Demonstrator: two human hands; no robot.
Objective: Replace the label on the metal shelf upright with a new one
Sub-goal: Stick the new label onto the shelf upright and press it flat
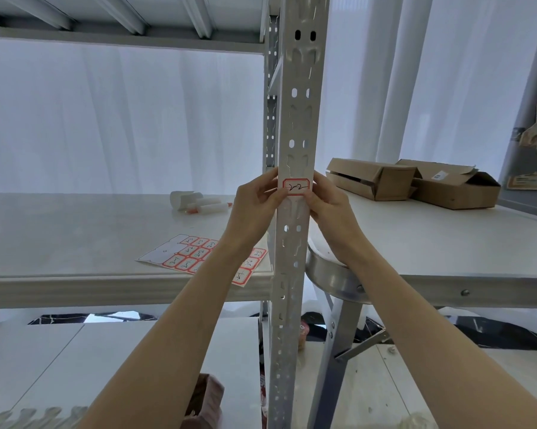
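Observation:
A perforated grey metal shelf upright (296,125) runs down the middle of the view. A red-bordered white label (296,187) with handwriting lies flat on its front face. My left hand (256,202) touches the label's left edge with thumb and fingertips. From the other side, my right hand (329,202) presses the label's right edge with its fingertips. A label sheet (196,253) with several red-bordered stickers lies on the shelf board (75,236) to the lower left, partly hidden by my left forearm.
White tubes and a cap (199,202) lie further back on the shelf board. Two open cardboard boxes (415,182) sit on the white table (446,243) at the right. A round metal stool (335,280) stands below, beside the upright.

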